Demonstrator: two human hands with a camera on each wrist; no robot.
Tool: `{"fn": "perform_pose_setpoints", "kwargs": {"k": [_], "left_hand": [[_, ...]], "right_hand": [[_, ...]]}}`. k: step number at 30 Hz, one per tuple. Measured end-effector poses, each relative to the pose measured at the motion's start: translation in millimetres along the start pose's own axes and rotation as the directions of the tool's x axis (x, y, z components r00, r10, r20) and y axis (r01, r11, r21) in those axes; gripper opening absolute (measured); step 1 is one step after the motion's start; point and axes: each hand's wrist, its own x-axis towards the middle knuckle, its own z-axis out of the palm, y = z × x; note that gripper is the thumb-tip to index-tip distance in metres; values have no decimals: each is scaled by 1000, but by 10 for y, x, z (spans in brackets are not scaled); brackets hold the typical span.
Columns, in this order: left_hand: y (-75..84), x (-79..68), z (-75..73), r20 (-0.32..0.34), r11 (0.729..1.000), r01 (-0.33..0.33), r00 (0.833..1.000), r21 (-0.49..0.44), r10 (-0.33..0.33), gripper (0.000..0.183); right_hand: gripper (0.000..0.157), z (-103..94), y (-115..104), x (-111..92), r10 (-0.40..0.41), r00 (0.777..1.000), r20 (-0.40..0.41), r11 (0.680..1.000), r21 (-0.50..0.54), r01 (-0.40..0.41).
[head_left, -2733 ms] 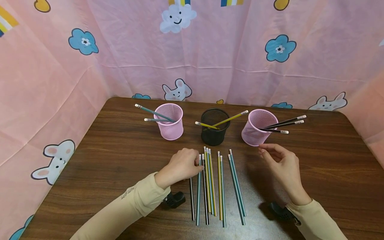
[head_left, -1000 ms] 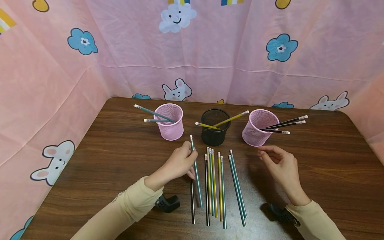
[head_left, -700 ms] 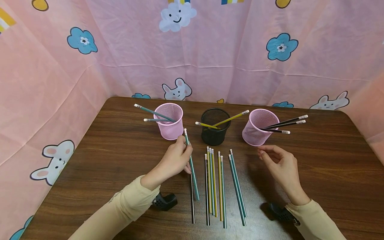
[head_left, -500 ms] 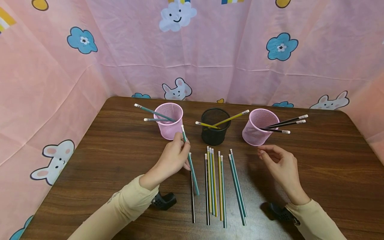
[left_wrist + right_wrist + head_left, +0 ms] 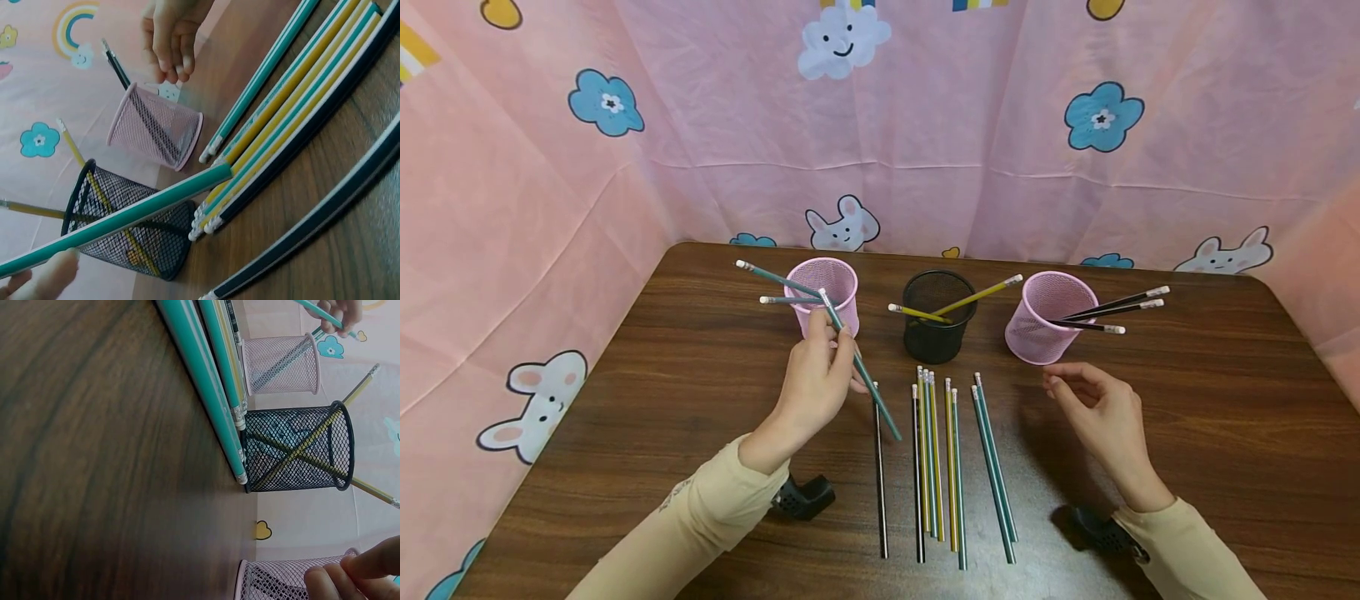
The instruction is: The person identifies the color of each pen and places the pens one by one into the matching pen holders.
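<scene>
My left hand [image 5: 812, 375] pinches a teal pencil [image 5: 872, 385] just in front of the left pink mesh cup [image 5: 827, 271]. The pencil tilts, its white eraser up by the cup's rim and its other end off the table, toward the lower right. Two teal pencils [image 5: 781, 278] lean in that cup. My right hand [image 5: 1101, 417], fingers loosely bent and holding nothing, stays in front of the right pink mesh cup [image 5: 1037, 342], where several black pencils [image 5: 1112, 310] lean. Between them stands a black mesh cup [image 5: 934, 343] with two yellow pencils [image 5: 981, 294].
On the brown table [image 5: 700, 375] several yellow, teal and black pencils [image 5: 936, 475] lie in a row. A black pencil [image 5: 881, 500] lies apart at their left, two teal pencils [image 5: 995, 475] at their right. A pink printed cloth [image 5: 970, 125] hangs behind.
The left hand has lifted a teal pencil from the row and carried it up and left to the left pink cup, tilting it further. The right hand has hardly moved.
</scene>
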Motion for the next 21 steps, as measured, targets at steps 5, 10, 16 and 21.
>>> {"fn": "perform_pose_setpoints", "kwargs": {"k": [5,10,16,21], "left_hand": [[-8,9,-48,-105,997,-72,992,14,73,8],[-2,21,-86,-200,993,-114,973,8,113,12],[17,32,-118,-262,990,-138,955,10,135,14],[29,54,-155,-298,985,-173,940,-3,165,19]], "right_hand": [[14,-2,1,0,6,1000,1,1000,8,-6],[14,-4,5,1,6,1000,4,1000,13,-6],[14,-5,4,3,7,1000,6,1000,8,-7],[14,-6,-1,7,9,1000,5,1000,6,-9]]}}
